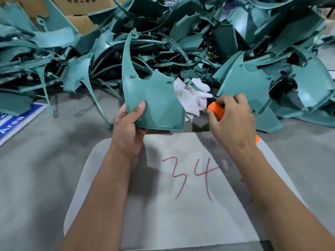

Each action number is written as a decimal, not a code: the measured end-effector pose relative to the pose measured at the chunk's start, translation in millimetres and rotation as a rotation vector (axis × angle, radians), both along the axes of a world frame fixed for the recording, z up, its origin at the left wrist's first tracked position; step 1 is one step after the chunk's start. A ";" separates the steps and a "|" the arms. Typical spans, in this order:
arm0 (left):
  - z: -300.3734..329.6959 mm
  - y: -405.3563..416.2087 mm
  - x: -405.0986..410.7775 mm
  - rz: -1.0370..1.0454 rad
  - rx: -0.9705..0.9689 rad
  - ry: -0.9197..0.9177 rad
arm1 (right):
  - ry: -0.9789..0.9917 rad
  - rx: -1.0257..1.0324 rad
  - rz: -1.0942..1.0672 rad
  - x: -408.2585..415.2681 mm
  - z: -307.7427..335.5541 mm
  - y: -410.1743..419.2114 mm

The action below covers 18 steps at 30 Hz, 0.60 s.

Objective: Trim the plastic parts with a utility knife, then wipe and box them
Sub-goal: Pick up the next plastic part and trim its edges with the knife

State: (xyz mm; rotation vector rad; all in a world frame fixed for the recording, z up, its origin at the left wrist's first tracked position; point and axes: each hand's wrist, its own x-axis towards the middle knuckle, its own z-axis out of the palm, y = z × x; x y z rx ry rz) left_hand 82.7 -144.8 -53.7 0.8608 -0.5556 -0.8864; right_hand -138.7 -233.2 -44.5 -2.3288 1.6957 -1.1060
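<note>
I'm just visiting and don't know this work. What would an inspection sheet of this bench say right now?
Surface: grey table, with a pale mat marked 34 in red.
Job's things: teal plastic part held upright; orange utility knife; white cloth behind the part.
Clutter: heap of teal parts across the back.
Hands: left hand grips the part's lower left corner; right hand grips the knife.
Cables: nothing seen.
Surroundings: cardboard boxes behind the heap; blue sign at left.

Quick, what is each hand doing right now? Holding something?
Left hand: grips the lower edge of a teal plastic part, holding it upright.
Right hand: curled round an orange utility knife.
</note>
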 end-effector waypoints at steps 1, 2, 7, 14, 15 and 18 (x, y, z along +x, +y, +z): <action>0.4 0.4 0.1 0.011 0.011 -0.015 | 0.005 -0.013 -0.010 -0.8 0.4 1.1; 0.9 1.2 0.2 0.022 0.024 -0.026 | 0.005 -0.016 -0.026 -1.6 -0.3 1.3; 2.3 4.0 -0.1 0.049 0.047 -0.035 | -0.230 -0.204 -0.006 -1.1 2.7 2.6; 3.4 5.3 -0.2 0.065 0.046 0.001 | 0.019 -0.030 0.179 -2.4 -4.4 -3.9; 3.9 5.4 -0.5 0.061 0.045 -0.001 | -0.036 -0.094 0.203 -3.7 -1.7 -2.1; 4.1 6.8 -0.4 0.057 0.026 0.022 | -0.148 -0.299 0.292 -8.2 9.2 2.0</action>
